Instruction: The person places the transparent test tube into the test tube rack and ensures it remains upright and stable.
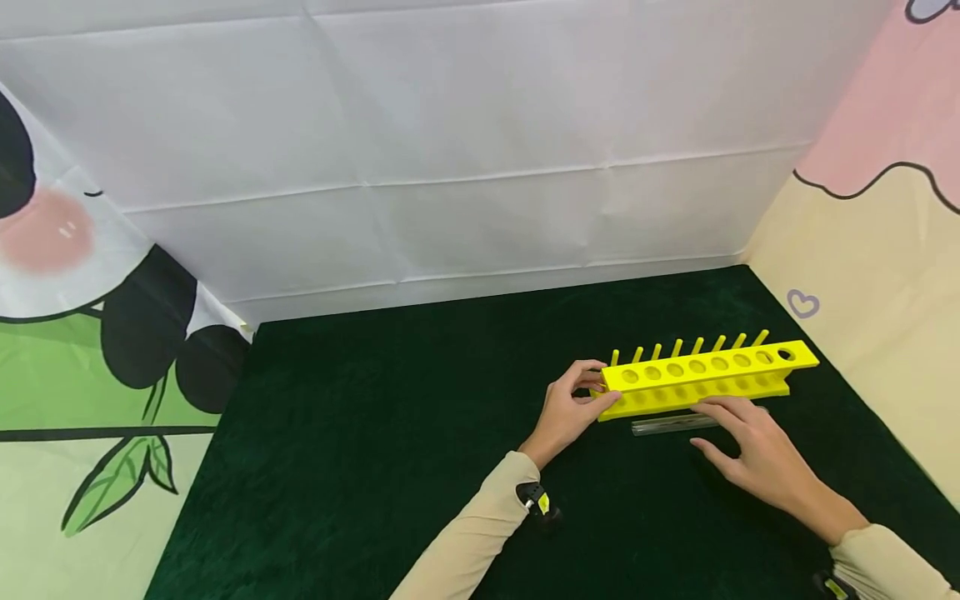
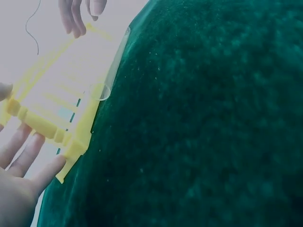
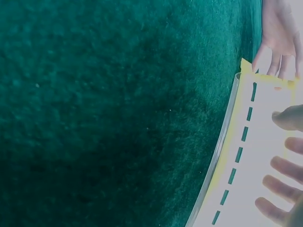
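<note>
Left hand (image 1: 566,412) grips a yellow plastic-looking rack (image 1: 708,367) by one end; right hand (image 1: 761,450), fingers loose, hovers near the clear cylindrical tube (image 1: 667,425) lying alongside — likely light, slippery, best pinched mid-length.

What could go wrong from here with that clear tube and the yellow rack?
The clear test tube lies on its side beside the yellow test tube rack, so a nudge from the nearby right hand might roll it. The left hand grips only one end; if it shifts, the rack could swing and knock the tube.
</note>
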`<state>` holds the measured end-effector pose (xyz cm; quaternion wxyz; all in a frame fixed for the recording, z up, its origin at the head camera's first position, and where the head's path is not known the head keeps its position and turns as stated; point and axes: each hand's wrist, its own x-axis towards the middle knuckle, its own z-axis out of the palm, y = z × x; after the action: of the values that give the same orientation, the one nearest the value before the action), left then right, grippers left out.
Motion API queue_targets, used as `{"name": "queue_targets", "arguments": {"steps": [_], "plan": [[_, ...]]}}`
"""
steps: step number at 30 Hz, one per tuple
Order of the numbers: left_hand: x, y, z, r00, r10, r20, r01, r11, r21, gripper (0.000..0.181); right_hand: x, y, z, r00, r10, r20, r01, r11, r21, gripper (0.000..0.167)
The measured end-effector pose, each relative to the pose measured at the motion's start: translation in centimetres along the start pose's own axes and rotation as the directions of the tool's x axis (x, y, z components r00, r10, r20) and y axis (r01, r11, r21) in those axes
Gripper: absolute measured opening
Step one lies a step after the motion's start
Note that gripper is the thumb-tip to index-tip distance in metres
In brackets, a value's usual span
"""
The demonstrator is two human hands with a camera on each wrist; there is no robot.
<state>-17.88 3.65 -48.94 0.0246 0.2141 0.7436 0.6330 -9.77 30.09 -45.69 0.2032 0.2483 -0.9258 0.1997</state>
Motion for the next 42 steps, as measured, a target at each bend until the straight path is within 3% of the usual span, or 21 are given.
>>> {"name": "queue_targets", "arguments": {"steps": [17, 27, 30, 37, 42], "plan": [[0.7, -0.2, -0.1, 0.998, 0.033, 0.059, -0.035, 0.999, 0.040, 0.037, 1.1, 1.1, 0.1, 0.996, -0.044, 0.072, 0.045, 0.999, -0.005, 0.058], [0.8, -0.5, 0.2, 0.999, 0.022, 0.044, -0.024, 0.999, 0.045, 0.037, 1.3, 2.1, 1.0, 0.991, -0.075, 0.108, 0.076, 0.997, -0.002, 0.058], [0.5, 0.0, 0.4, 0.999, 0.022, 0.037, -0.024, 0.999, 0.049, 0.037, 1.0, 2.3, 1.3, 0.990, -0.087, 0.109, 0.089, 0.996, -0.011, 0.057], [-0.2, 2.9, 0.4, 0.998, 0.020, 0.054, -0.022, 0.999, 0.039, 0.037, 0.6, 3.0, 1.6, 0.989, -0.092, 0.115, 0.096, 0.995, -0.025, 0.053], [0.1, 2.4, 0.8, 0.998, 0.020, 0.055, -0.022, 0.999, 0.034, 0.038, 0.5, 3.4, 1.9, 0.987, -0.079, 0.140, 0.084, 0.996, -0.028, 0.049]]}}
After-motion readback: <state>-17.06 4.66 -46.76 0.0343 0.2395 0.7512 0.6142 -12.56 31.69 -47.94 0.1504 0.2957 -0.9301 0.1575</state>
